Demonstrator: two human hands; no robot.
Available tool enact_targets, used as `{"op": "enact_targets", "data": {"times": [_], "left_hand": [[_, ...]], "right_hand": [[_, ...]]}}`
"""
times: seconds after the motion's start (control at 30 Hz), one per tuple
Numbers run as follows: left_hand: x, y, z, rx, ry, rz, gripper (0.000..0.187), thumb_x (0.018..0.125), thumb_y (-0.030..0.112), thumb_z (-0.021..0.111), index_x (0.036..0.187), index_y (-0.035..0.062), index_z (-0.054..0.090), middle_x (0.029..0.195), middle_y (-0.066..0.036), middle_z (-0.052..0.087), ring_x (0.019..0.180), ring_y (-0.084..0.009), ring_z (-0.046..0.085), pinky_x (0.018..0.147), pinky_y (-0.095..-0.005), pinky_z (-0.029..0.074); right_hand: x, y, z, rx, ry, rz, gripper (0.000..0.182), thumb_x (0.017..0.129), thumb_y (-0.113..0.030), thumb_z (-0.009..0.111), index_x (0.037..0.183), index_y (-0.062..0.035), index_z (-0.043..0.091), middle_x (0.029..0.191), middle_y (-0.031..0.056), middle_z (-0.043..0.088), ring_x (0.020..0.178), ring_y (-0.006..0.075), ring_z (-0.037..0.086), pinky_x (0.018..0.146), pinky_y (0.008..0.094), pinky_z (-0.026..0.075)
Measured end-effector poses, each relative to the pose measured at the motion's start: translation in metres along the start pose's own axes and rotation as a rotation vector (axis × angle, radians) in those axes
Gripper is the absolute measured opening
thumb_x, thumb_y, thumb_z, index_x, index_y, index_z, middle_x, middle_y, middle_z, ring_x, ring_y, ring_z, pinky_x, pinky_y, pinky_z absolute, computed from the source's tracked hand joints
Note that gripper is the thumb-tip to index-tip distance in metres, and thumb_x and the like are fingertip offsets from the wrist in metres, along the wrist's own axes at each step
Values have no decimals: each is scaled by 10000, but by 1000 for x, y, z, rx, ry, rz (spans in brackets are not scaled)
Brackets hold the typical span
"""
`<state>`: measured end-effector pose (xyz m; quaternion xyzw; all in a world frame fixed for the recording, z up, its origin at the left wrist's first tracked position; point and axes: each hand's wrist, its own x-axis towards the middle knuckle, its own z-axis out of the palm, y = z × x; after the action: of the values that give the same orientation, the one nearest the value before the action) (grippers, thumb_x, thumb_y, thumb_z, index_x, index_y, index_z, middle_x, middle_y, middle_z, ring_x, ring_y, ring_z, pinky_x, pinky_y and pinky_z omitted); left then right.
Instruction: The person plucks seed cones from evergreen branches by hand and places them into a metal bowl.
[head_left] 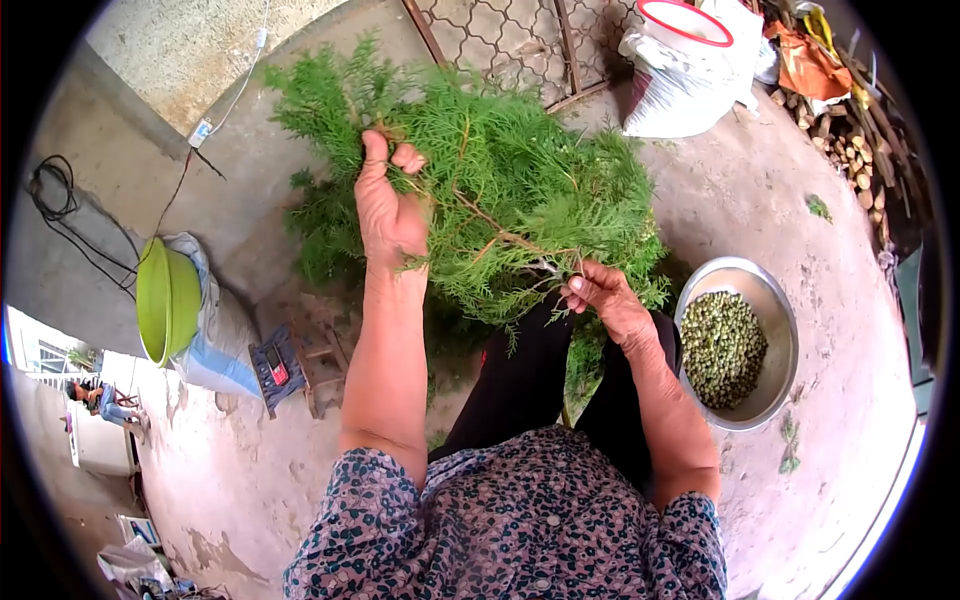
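Note:
A large leafy green branch (520,170) spreads in front of me, above my knees, with a brown woody stem running through it. My left hand (388,195) is raised at its left side, fingers curled around some of the foliage. Lower down, my right hand (605,298) pinches the branch near its stem end, thumb against the fingers. To the right of my right hand, a metal bowl (785,345) stands on the ground, partly filled with small round green pieces (722,350).
A lime-green basin (167,300) leans by a white sack (222,335) at left, near a small wooden stool (320,360) and black cable (60,200). White sacks (680,95) and stacked firewood (850,160) lie at upper right. Another person (105,400) sits far left.

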<state>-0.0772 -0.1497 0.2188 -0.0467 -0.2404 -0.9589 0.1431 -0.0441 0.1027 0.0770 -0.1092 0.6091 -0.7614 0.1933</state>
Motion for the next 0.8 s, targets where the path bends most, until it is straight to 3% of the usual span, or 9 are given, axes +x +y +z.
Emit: {"op": "enact_targets", "data": {"times": [0.1,0.13,0.3,0.37,0.43,0.5,0.57,0.63,0.8], "left_hand": [[-5,-10,25,86,36,49,352,787,260,601,1030,30,494,815,-72,544,717,-180,489,643,-262,449],[-1,-7,25,13,-54,-21,423,800,255,588,1114,2,460,987,-134,557,842,-259,533,751,-342,473],[-1,-11,24,72,-164,-12,434,812,236,578,1151,7,436,1055,-128,543,942,-279,524,818,-447,436],[-1,-14,26,291,201,77,404,816,208,575,1156,35,442,1064,-96,542,960,-257,516,867,-455,400],[1,-12,26,259,109,109,392,813,187,582,1157,57,450,1094,-62,528,992,-232,501,921,-453,350],[5,-8,22,339,263,229,377,816,117,569,1173,63,459,1114,-35,506,1104,-197,407,970,-442,259],[3,-2,28,344,277,284,322,821,93,553,1134,57,487,1135,-43,514,1033,-188,465,888,-399,342],[14,4,12,328,0,319,284,828,99,544,1101,32,500,1078,-79,553,977,-205,517,843,-355,383],[1,-14,-12,357,141,216,190,848,109,521,1015,21,536,915,-90,607,828,-196,579,744,-302,442]], "right_hand": [[-3,0,-1,112,112,-12,183,854,-205,537,826,-26,565,695,28,582,602,85,509,554,213,402],[-5,-1,-2,176,193,6,205,854,-218,534,818,-18,562,668,28,572,582,79,489,551,215,392],[-14,-6,-10,137,327,-46,270,843,-271,530,716,-33,519,598,27,529,513,87,417,507,221,334],[-18,-7,-18,76,350,-79,264,842,-255,526,703,-32,514,576,22,506,513,90,408,505,220,326],[-23,-6,-28,-35,374,-109,261,844,-242,526,690,-30,520,565,22,511,496,84,410,484,226,326],[-25,-3,-35,1,443,-125,250,853,-225,515,696,-31,529,569,20,519,490,78,421,472,224,329],[-31,-7,-44,-37,479,-139,250,857,-228,504,709,-30,539,580,18,524,497,78,429,474,223,331],[-32,-6,-53,-50,528,-132,264,851,-242,500,703,-27,539,579,16,519,500,83,424,477,227,327],[-34,-1,-60,123,540,-123,279,840,-292,522,704,-49,537,600,26,544,477,81,423,455,217,338]]}}
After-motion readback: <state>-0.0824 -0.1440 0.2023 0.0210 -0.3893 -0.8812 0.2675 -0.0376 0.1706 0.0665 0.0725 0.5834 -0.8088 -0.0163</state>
